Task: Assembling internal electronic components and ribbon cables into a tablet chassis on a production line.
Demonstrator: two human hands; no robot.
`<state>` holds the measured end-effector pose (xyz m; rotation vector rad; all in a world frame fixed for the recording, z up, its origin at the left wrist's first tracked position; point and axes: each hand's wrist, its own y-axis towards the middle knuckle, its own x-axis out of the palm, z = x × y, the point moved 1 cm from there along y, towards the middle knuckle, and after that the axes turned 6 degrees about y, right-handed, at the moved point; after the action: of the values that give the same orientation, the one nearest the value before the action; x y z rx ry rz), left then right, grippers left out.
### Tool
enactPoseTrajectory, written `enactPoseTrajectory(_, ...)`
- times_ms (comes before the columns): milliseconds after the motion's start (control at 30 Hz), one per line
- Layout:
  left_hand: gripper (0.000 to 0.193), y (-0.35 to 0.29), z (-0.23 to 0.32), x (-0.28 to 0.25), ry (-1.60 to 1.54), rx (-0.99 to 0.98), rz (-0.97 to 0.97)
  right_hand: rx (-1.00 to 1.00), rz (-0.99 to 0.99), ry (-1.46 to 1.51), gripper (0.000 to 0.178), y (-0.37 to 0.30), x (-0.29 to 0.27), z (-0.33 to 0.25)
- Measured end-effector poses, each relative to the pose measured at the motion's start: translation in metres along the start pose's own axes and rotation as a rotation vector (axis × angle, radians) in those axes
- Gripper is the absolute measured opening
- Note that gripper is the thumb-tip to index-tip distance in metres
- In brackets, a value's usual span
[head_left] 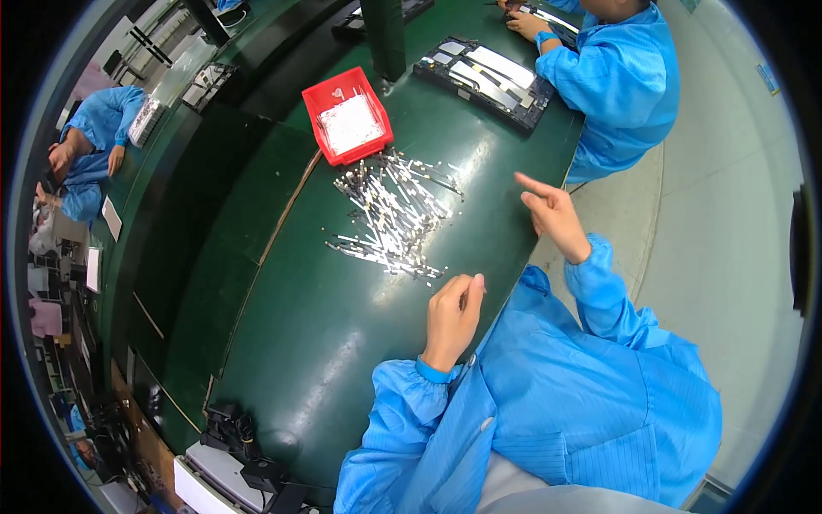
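Note:
A loose heap of thin white and black sticks [398,210], many with small pale ends, lies on the green table [317,343]. Close to the heap's near edge is my left hand [454,319], its fingers curled in and its thumb drawn up against them. Whatever it may hold is hidden. My right hand [558,221] hovers by the table's right edge, apart from the heap. Its index finger points out and the thumb stands away; nothing shows between them. Behind the heap sits a red plastic bin [383,128] containing a white mass of small pieces.
A dark flat panel assembly [484,81] lies at the back, left of a co-worker in a blue smock [612,73]. A green post [383,38] rises behind the bin. Black adapters with cables [235,433] sit at the near left. Another person [98,128] works far left.

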<state>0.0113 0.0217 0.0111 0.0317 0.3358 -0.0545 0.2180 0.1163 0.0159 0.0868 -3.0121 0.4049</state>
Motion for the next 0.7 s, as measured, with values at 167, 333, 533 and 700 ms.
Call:
enactPoseTrajectory(167,0.025,-0.001,0.0,0.002,0.007,-0.008,-0.012,-0.449,0.267,-1.15,0.037,0.004,0.003,0.008)
enactPoseTrajectory(333,0.024,0.002,0.002,-0.001,0.032,-0.014,-0.01,-0.441,0.067,-1.201,0.039,-0.016,0.031,0.005)
enactPoseTrajectory(533,0.023,0.005,0.001,0.002,0.03,0.005,-0.009,-0.461,0.293,-1.199,0.038,0.009,0.009,0.0)
enactPoseTrajectory(700,0.025,0.001,-0.001,-0.001,0.052,-0.018,-0.014,-0.495,0.142,-1.273,0.048,-0.016,0.043,0.017)
